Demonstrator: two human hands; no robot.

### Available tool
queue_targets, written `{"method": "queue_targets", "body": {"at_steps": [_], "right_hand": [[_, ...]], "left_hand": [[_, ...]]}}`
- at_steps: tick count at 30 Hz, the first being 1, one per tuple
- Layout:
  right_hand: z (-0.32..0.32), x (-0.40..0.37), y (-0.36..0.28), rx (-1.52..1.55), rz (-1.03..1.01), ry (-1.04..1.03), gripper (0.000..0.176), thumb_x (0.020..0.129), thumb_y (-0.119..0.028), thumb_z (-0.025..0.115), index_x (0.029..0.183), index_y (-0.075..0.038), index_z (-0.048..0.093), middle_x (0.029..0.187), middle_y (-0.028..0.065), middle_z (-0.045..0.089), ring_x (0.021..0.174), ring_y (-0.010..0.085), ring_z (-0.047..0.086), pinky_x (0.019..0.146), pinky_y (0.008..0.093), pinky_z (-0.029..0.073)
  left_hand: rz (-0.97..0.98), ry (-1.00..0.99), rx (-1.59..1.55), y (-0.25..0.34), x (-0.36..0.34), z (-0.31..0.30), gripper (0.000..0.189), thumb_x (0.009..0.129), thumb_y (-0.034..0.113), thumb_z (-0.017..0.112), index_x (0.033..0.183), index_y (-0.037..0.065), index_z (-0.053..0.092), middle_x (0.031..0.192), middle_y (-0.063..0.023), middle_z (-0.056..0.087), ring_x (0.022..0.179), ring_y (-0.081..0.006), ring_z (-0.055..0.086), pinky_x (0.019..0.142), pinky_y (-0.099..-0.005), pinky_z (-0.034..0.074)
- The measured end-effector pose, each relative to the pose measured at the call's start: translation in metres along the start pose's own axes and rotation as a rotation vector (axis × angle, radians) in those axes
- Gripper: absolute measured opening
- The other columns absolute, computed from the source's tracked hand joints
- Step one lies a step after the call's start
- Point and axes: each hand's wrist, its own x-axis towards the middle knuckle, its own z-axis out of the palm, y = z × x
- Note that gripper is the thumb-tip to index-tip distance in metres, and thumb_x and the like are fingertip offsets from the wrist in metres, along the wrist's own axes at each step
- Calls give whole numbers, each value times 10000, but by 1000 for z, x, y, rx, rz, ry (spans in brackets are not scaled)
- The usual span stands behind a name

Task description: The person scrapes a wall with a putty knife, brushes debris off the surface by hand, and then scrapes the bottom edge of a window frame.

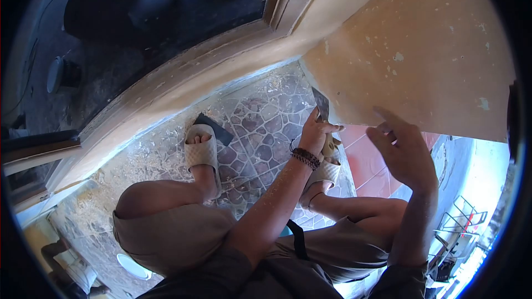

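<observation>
**Scraper at panel's lower corner**

Left hand [316, 133] is closed round a scraper [322, 105], with the blade up against the lower left corner of the tan panel [421, 50]. Right hand [404, 152] is open and holds nothing, fingers spread just at the panel's bottom edge.

Judgement: run the blade at a low angle, in short strokes along the edge, not into it. Right hand is best laid flat on the panel to steady it, clear of the blade path.

Count:
- one scraper
- one panel
- one wristband [306, 158], on the left wrist
- two sandals [201, 152], on the tiled floor [260, 116]
- one dark sheet [216, 126], beside the left sandal
</observation>
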Motion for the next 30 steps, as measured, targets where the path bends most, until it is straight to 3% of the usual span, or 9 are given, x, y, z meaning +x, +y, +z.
{"method": "queue_targets", "body": {"at_steps": [2, 7, 11, 14, 16, 18, 21, 25, 30], "right_hand": [[-12, -1, 2, 6, -27, 59, 362, 859, -162, 571, 1185, -6, 544, 868, 135, 639, 731, 166, 611, 668, 277, 487], [-44, -27, 21, -133, -546, 790, 289, 884, -130, 531, 1155, -41, 580, 967, 138, 641, 849, 217, 623, 745, 296, 494], [-80, -62, 79, -534, -332, 1305, 298, 879, -131, 538, 1164, -51, 574, 1007, 137, 621, 892, 229, 602, 771, 315, 483], [-97, -62, 122, -603, -74, 1304, 306, 875, -132, 544, 1171, -59, 569, 1037, 137, 607, 923, 238, 586, 790, 329, 475], [-101, -49, 145, -598, 36, 1251, 311, 872, -133, 547, 1175, -65, 567, 1058, 136, 597, 944, 245, 576, 803, 338, 470], [-102, -34, 162, -591, 108, 1211, 317, 870, -134, 551, 1180, -70, 564, 1078, 136, 587, 966, 251, 565, 815, 347, 464], [-101, -16, 172, -598, 165, 1172, 326, 866, -135, 556, 1187, -78, 559, 1108, 135, 573, 997, 260, 549, 834, 361, 456], [-101, -5, 177, -622, 185, 1156, 339, 860, -136, 564, 1196, -88, 553, 1149, 134, 553, 1039, 272, 528, 860, 379, 445], [-97, 5, 174, -652, 199, 1118, 356, 854, -138, 573, 1207, -101, 546, 1199, 133, 529, 1092, 288, 502, 892, 402, 431]], "left_hand": [[-19, 63, 11, 2, 2, 3, 584, 731, -73, 459, 1286, 37, 313, 909, -119, 517, 868, -285, 602, 511, -363, 542], [-191, 308, 116, -31, 6, 8, 677, 710, -58, 456, 1342, 99, 270, 888, -117, 507, 726, -262, 608, 482, -355, 533], [-138, 338, 157, -75, 25, 9, 749, 674, -58, 482, 1374, 96, 263, 846, -138, 526, 654, -223, 596, 382, -323, 497], [138, 107, 720, -102, 34, -17, 788, 666, -49, 492, 1392, 21, 194, 772, -147, 550, 629, -202, 597, 385, -294, 500], [183, 56, 844, -94, 30, -11, 800, 664, -48, 496, 1396, 16, 178, 767, -151, 558, 611, -204, 596, 399, -291, 505], [-40, 211, 692, -72, 25, 14, 808, 661, -52, 499, 1399, 34, 181, 789, -160, 572, 596, -212, 594, 411, -296, 508], [156, 296, 962, -106, 58, -14, 812, 671, -68, 495, 1408, 88, 191, 854, -168, 588, 591, -218, 593, 426, -320, 508], [-176, 246, 614, -73, 63, -13, 816, 694, -64, 493, 1419, 147, 185, 874, -188, 597, 625, -213, 611, 444, -339, 505], [202, 244, 971, -96, 42, 1, 781, 679, -15, 513, 1396, 64, 214, 649, -169, 581, 567, -245, 619, 422, -349, 502]]}}
